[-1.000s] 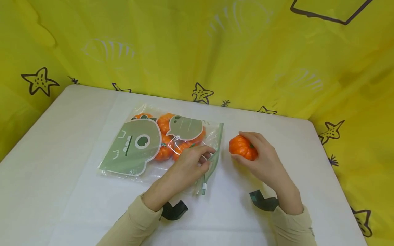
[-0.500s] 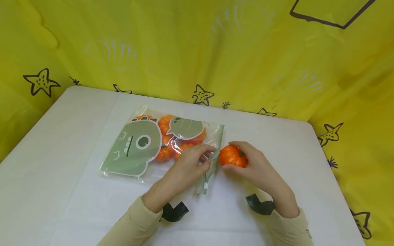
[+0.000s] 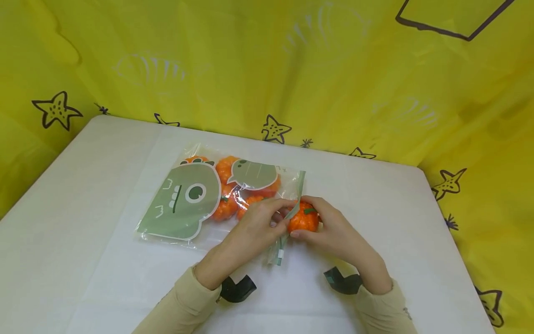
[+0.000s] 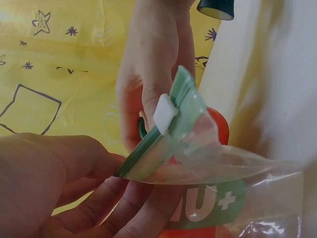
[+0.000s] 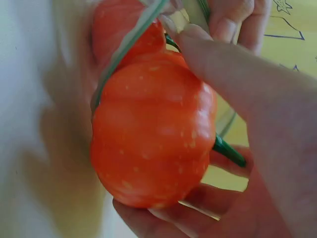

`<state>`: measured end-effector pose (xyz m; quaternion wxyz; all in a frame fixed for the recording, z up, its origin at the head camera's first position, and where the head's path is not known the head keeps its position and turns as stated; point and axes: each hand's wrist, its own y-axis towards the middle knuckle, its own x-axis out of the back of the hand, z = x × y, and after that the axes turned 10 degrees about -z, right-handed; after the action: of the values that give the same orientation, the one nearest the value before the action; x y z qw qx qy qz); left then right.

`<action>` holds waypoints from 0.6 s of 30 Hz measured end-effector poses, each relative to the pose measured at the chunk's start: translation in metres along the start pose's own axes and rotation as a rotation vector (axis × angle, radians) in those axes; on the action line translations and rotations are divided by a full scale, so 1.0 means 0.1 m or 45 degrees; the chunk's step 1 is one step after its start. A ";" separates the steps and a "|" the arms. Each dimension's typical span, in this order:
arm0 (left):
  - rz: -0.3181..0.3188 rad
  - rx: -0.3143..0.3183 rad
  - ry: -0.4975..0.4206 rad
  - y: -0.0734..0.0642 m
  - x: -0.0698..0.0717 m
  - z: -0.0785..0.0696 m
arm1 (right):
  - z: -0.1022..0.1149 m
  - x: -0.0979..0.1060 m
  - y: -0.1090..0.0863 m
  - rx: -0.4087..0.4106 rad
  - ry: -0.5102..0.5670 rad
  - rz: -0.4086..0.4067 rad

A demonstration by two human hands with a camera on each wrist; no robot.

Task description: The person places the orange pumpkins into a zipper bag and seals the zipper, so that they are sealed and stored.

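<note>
My right hand (image 3: pixel 331 227) grips a small orange toy pumpkin (image 5: pixel 153 129) with a green stem, thumb on one side and fingers round the other. The pumpkin is right at the mouth of a clear zip bag (image 3: pixel 288 178) printed with a green one-eyed monster. My left hand (image 3: pixel 260 222) pinches the bag's green zip edge (image 4: pixel 143 153) and holds it up. Several more orange pumpkins (image 3: pixel 225 208) lie inside the bag, partly hidden by the print. A white slider (image 4: pixel 165 114) sits at the near end of the zip.
The bag lies flat on a white-covered table (image 3: pixel 104 185). A yellow curtain (image 3: pixel 233 69) with starfish drawings hangs behind the table and along its sides. A dark wrist mount (image 3: pixel 238 288) shows by the left sleeve, another (image 3: pixel 342 280) by the right.
My right hand has moved left with the pumpkin, from apart from the bag to its opening. The left hand has stayed on the zip edge, and the bag has barely shifted.
</note>
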<state>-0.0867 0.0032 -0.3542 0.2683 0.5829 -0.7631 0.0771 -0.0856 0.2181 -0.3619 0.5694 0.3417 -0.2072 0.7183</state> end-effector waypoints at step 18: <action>0.061 0.046 -0.071 0.00 -0.02 -0.01 | -0.12 0.00 0.01 -0.014 0.298 0.073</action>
<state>-0.0865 0.0052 -0.3540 0.2347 0.5711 -0.7825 0.0810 -0.0898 0.2257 -0.3698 0.5709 0.2465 -0.1528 0.7681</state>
